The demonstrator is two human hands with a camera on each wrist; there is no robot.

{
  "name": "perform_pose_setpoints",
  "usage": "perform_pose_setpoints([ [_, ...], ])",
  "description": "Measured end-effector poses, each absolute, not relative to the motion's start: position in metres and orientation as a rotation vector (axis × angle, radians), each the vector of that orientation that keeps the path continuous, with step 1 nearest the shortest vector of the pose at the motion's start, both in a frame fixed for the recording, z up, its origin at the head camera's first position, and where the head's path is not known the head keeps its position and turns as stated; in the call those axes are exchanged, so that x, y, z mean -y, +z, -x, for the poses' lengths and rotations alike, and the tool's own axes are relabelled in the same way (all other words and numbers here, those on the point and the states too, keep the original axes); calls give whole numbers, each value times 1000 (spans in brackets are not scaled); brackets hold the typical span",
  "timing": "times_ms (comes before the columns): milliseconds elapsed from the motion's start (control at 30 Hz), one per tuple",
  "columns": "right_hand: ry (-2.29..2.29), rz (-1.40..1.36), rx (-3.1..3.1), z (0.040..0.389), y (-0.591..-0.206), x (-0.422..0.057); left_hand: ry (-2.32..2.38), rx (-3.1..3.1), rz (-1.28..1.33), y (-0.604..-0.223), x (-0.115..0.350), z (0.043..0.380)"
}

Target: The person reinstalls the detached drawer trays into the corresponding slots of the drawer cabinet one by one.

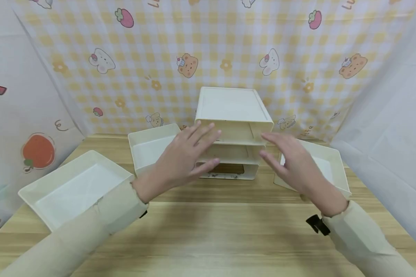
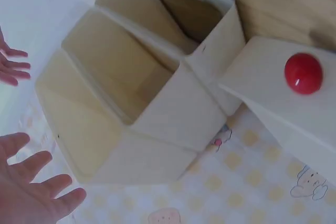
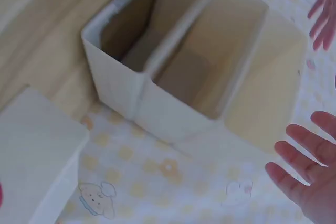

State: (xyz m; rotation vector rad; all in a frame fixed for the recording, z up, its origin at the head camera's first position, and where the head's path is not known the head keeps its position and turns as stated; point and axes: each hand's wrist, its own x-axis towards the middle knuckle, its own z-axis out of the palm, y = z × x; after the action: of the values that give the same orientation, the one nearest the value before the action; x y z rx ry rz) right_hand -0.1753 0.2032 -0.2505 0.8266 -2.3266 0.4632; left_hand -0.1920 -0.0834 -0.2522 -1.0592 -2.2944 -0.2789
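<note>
A white three-tier drawer cabinet (image 1: 232, 104) stands upright near the back cloth, its front openings facing me with no drawers in them. My left hand (image 1: 180, 154) is raised in front of its left side, fingers spread and nothing held. Off its right front edge, my right hand (image 1: 294, 161) hovers with fingers extended, also holding nothing. Both palms face inward in the head view. In the left wrist view the left fingers (image 2: 44, 184) show apart from the cabinet. The right fingers (image 3: 302, 166) appear beside the top tier in the right wrist view.
Three white drawers lie on the wooden table (image 1: 208, 234): a drawer (image 1: 79, 188) at front left, another drawer (image 1: 150, 148) behind it, and a third drawer (image 1: 337, 171) at right. One drawer front carries a red round knob (image 2: 303, 73). A checked cloth (image 1: 225, 42) hangs behind.
</note>
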Motion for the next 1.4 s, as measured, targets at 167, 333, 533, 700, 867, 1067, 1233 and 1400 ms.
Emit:
perform_pose_setpoints([
  [167,644,-693,2256,191,-235,-204,-386,2331,947,-237,79,203],
  [333,882,-456,2396,207,-221,-199,-557,2442,797,-226,71,217],
  [533,1045,-244,2550,227,-210,-195,-907,2629,566,-215,68,239],
  [700,1150,-148,2630,241,-204,-195,-1192,2708,408,-206,71,260],
  [867,1187,-125,2671,251,-202,-196,-1412,2783,248,-202,73,274],
  [1067,1243,-111,2642,257,-206,-197,-1695,2679,191,-205,74,281],
  [1233,1302,-94,2597,260,-208,-196,-1719,2613,161,-209,75,283],
  [1400,1326,-88,2544,263,-210,-194,-1691,2599,138,-211,75,285],
])
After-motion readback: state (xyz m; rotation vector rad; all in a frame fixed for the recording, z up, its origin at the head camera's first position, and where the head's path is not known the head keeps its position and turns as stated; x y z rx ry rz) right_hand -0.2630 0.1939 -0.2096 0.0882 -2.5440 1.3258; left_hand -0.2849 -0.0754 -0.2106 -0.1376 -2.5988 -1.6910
